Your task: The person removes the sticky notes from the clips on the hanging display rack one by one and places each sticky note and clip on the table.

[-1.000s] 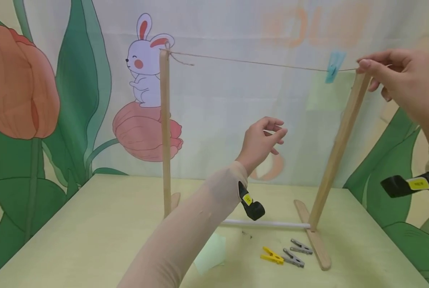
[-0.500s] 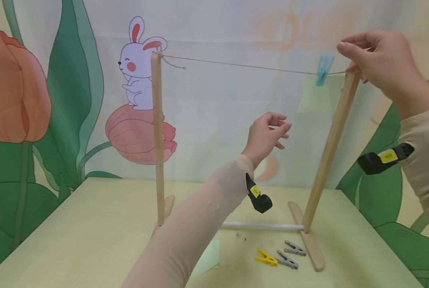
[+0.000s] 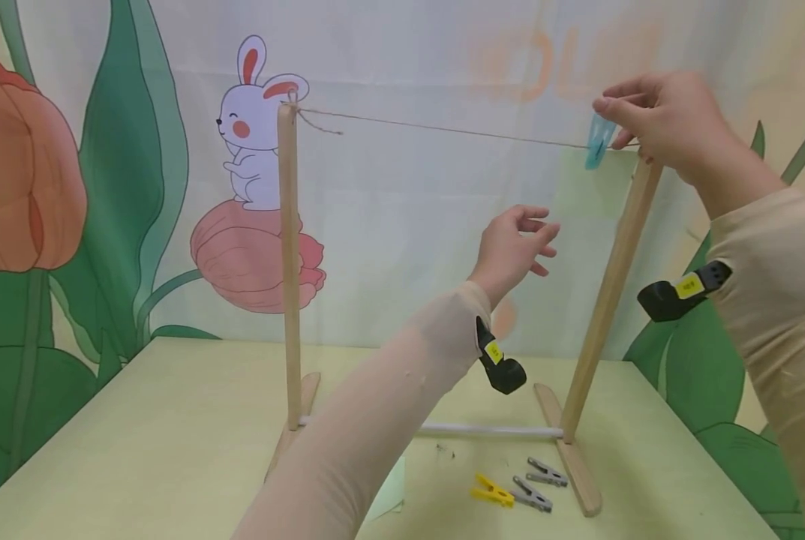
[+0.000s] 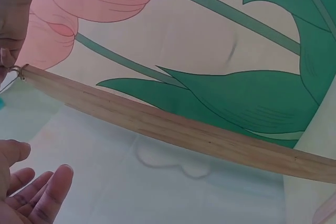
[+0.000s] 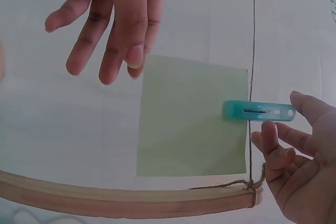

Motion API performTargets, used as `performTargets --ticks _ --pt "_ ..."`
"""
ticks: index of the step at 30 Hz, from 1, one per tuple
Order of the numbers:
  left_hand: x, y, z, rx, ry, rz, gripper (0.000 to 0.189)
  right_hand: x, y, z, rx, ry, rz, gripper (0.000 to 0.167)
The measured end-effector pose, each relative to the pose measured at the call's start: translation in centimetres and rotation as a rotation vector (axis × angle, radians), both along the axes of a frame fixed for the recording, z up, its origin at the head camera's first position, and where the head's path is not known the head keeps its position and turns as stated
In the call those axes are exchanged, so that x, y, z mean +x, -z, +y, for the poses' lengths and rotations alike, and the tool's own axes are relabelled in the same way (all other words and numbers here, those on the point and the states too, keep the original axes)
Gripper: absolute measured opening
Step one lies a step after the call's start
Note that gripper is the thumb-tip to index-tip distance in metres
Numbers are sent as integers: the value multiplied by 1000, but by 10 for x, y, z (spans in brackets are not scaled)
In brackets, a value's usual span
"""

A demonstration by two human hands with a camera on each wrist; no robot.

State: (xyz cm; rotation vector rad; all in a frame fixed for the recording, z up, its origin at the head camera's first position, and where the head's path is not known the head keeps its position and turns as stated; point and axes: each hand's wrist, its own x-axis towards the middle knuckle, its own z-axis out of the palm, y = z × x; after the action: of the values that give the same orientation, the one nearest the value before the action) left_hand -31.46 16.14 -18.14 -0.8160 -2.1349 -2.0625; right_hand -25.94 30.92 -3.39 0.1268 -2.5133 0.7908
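Observation:
A blue clothespin [image 5: 257,110] fixes a pale green sheet of paper [image 5: 189,116] to a thin twine line [image 3: 443,131], near the right post [image 3: 608,322]. My right hand [image 3: 672,120] is at this clothespin. Its thumb tip overlaps the upper end in the head view, while the other fingers are loosely bent beside the line in the right wrist view. Lower and to the left, my left hand [image 3: 513,247] hovers in front of the backdrop with relaxed, parted fingers and nothing in them. In the right wrist view, the left fingertips [image 5: 107,74] are close to the paper's edge.
The left post [image 3: 289,262] holds the line's other end. A white rod [image 3: 490,430] joins the posts low down. On the table [image 3: 172,450] lie a yellow clothespin [image 3: 493,492], grey clothespins [image 3: 533,496] and another green sheet [image 3: 390,491], partly behind the left sleeve.
My right hand has left the knotted top of the right post and moved left to the blue clothespin. The left hand has shifted slightly right and stays empty. The view has turned a little.

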Motion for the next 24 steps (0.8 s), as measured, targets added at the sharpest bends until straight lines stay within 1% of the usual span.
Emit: performTargets --ticks 7,10,13,16,18,24 --pt "4 -12 4 -4 5 -13 35 -2 0 -2 -2 -27 7 48" --pt "5 -16 5 9 5 -24 35 -1 2 0 4 -51 -3 49" --pt "7 -20 7 18 -3 -27 27 -1 3 3 -10 -79 -19 49" --pt "9 -24 8 19 -21 -19 14 -2 3 6 -22 -93 -31 47" --pt "10 -25 8 19 -30 -18 10 -3 3 7 -36 -98 -40 44" --pt "12 -24 6 17 -58 -17 12 -4 2 10 2 -99 -44 43"
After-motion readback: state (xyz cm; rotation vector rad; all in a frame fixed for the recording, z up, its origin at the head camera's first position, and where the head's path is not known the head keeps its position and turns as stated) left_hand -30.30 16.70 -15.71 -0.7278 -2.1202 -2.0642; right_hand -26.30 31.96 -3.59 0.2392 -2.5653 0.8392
